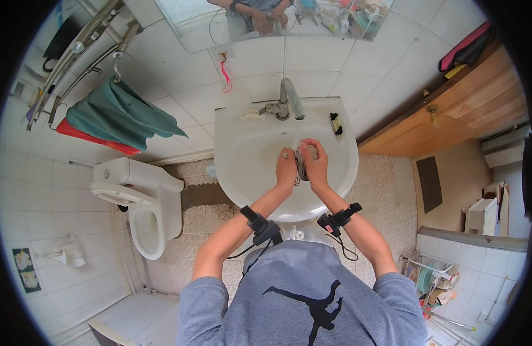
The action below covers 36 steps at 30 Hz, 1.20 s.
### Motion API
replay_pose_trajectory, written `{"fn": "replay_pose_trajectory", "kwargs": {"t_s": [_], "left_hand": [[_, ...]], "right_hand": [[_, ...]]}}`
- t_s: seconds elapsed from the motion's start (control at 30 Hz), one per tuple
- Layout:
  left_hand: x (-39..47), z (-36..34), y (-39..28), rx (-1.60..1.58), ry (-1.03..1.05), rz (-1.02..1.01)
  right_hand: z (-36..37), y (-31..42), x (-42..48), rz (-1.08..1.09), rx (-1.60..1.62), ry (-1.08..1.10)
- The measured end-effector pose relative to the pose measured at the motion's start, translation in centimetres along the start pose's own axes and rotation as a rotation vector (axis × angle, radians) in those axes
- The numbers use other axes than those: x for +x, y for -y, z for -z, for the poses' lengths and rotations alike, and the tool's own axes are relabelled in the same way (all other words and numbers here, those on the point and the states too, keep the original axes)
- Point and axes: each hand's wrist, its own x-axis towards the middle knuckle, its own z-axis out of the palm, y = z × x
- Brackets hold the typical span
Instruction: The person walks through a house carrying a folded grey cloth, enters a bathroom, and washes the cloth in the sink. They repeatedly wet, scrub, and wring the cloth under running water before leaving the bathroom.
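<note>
Over the white washbasin (244,173), my left hand (286,168) and my right hand (316,164) are held close together. Between them is a grey, folded, wet-looking cloth (301,168), gripped from both sides; the fingers partly hide it. A thin stream of water (296,137) falls from the metal faucet (287,99) toward the cloth and my fingertips. On the basin's right ledge lies a small brush (336,124) with dark and pale bristles.
A toilet (147,229) with its lid raised stands to the left. Above it, a green towel (123,112) and a red cloth (97,136) hang from a metal rack (88,56). A mirror (192,26) is above the basin. To the right is a wooden door (460,104).
</note>
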Motion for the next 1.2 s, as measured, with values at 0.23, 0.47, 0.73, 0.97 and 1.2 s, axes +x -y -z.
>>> {"fn": "replay_pose_trajectory", "kwargs": {"t_s": [0.23, 0.47, 0.73, 0.97, 1.2], "left_hand": [[0.3, 0.5, 0.4, 0.528, -0.083, -0.595], [1.3, 1.4, 1.4, 0.858, 0.169, -0.808], [0.5, 1.7, 3.1, 0.007, 0.217, 0.029], [-1.2, 2.7, -3.3, -0.782, 0.576, 0.653], [-0.8, -0.8, 0.5, -0.337, -0.062, 0.152]], "right_hand": [[0.7, -3.1, 1.4, -0.57, 0.618, -0.121], [1.5, -7.2, 1.3, -0.908, 0.794, 0.003], [1.7, -1.3, 2.1, -0.251, 0.082, 0.102], [2.9, 1.2, 2.5, 0.779, -0.213, 0.465], [0.3, -1.6, 0.8, 0.077, 0.091, 0.094]]}}
